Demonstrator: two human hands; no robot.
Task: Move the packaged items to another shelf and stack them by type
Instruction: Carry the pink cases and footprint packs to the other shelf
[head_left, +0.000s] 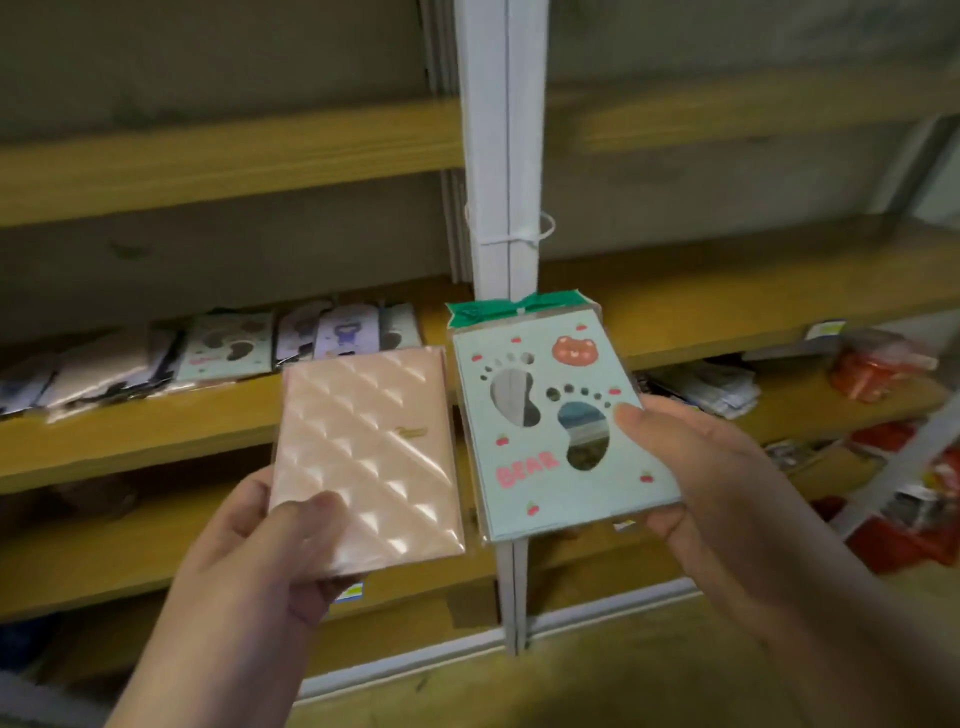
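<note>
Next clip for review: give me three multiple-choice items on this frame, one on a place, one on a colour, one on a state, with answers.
1. Where does the row of other packaged items lie?
A. On the wooden shelf left of the white post
B. On the floor
C. On the top shelf

2. What colour is the quilted packaged notebook in the left hand?
A. Green
B. Peach-pink
C. Black

3. What is the right hand doing?
A. Hanging empty
B. Gripping the post
C. Holding the mint footprint "BEAR" packet

Answers: 1 A, they sit left of the white post; 2 B, its cover is glossy peach; 3 C, the thumb presses on the packet's right edge.
</note>
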